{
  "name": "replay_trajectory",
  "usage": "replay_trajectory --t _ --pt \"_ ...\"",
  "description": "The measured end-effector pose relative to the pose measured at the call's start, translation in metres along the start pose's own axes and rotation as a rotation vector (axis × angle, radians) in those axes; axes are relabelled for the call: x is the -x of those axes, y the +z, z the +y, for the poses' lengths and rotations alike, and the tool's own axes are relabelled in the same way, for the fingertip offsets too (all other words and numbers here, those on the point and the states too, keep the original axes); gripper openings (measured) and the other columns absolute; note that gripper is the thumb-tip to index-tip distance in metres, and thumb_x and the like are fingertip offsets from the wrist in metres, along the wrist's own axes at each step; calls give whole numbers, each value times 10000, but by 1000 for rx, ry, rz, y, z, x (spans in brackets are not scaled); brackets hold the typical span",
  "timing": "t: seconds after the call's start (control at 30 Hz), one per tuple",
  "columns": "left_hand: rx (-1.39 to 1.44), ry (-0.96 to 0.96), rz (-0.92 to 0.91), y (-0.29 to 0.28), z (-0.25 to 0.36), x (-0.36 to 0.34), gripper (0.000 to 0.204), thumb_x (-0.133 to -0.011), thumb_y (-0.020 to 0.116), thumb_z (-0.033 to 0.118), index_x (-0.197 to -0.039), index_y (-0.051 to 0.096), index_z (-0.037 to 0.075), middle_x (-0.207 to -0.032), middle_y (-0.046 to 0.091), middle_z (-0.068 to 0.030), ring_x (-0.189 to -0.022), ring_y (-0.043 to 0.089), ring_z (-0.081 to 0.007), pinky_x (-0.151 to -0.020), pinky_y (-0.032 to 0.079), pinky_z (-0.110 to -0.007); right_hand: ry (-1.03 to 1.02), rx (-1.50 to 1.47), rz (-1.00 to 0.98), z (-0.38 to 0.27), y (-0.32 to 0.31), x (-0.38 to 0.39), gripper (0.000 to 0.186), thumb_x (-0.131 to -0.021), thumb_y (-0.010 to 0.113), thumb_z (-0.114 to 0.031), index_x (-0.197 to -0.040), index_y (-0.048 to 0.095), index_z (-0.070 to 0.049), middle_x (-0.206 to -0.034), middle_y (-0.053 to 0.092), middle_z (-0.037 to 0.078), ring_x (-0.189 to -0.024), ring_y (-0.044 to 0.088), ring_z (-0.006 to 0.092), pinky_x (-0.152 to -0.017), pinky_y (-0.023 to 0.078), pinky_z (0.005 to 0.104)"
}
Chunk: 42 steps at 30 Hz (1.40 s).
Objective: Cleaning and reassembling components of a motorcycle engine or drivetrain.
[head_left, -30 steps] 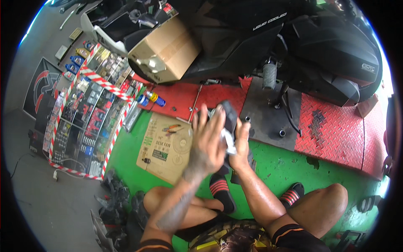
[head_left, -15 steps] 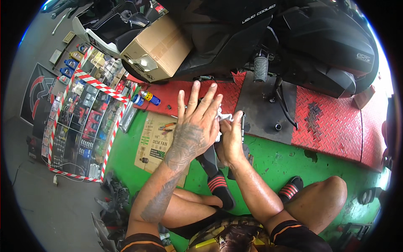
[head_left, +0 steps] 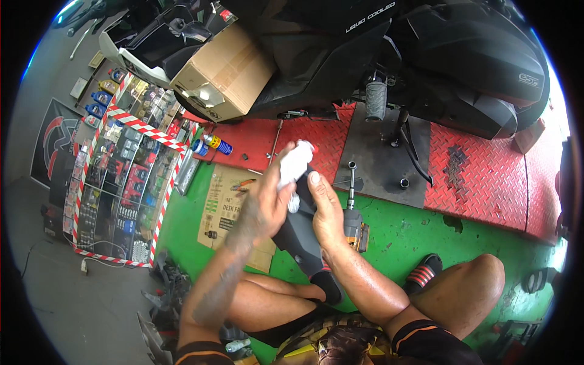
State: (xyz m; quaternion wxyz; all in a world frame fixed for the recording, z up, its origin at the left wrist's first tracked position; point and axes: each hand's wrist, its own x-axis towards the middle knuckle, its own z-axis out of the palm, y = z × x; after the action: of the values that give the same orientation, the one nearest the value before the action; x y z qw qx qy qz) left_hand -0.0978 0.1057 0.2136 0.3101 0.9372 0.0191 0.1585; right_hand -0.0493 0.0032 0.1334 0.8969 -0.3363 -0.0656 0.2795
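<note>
A white cloth (head_left: 295,164) is bunched in my left hand (head_left: 267,204), whose fingers are closed round it. The cloth lies against the upper end of a long dark grey plastic panel (head_left: 297,234), and a small red bit shows beside it. Gripping the panel's right edge is my right hand (head_left: 326,213), thumb up along it. Part of the panel is hidden behind both hands. Just right of my right hand, a cordless power driver (head_left: 356,231) with a long socket extension (head_left: 351,182) stands by the platform's edge.
A black scooter (head_left: 316,61) stands on the red metal platform (head_left: 480,182) ahead. A cardboard box (head_left: 225,73) rests by it. Spray cans (head_left: 218,143) stand left on the platform, flattened cardboard (head_left: 228,213) lies on the green floor, and a glass display case (head_left: 125,182) is farther left.
My left hand, flat with fingers spread before, is now closed round the cloth. The panel has come up into clear view between my hands, and my right hand has shifted slightly left.
</note>
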Motion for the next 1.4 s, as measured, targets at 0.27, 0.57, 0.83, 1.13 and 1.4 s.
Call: replay_trajectory --t 0.27,0.57,0.83,1.13,1.4 --pt "-472 -2 44 10 -10 56 622 -799 591 -36 -1405 543 95 -1129 494 -161 -1046 551 -349 -913 476 -438 79 -87 -66 -9 -12 -11 264 -1015 588 -354 -1017 620 -92 -897 615 -47 -824 551 34 -760 469 225" --pt "-432 193 57 -7 -13 47 494 -738 647 16 -1232 618 13 -1058 534 -153 -912 619 -328 -778 532 -396 -130 132 -154 0 -11 -7 222 -995 638 -281 -984 608 -61 -863 604 -40 -805 527 37 -731 460 230" --pt "-221 -32 74 -12 -26 46 212 -820 631 61 -1010 562 -4 -956 562 -109 -816 595 -247 -700 500 -348 -165 84 -203 2 -9 -4 191 -975 668 -246 -1030 613 -71 -908 612 -42 -831 534 36 -762 463 225" --pt "424 -424 228 -28 -7 40 390 -995 603 272 -1267 540 -1 -989 620 -32 -872 576 -76 -807 462 -241 203 -220 -5 13 -24 -19 466 -989 523 -557 -1092 622 -114 -942 632 -29 -829 580 73 -793 484 250" --pt "-367 -59 361 7 11 63 320 -997 569 219 -1155 616 -55 -863 633 -81 -846 595 -161 -711 473 -308 -98 225 -330 52 -20 -7 1077 -875 612 -644 -1560 29 -52 -1574 144 261 -1493 167 324 -1213 153 428"
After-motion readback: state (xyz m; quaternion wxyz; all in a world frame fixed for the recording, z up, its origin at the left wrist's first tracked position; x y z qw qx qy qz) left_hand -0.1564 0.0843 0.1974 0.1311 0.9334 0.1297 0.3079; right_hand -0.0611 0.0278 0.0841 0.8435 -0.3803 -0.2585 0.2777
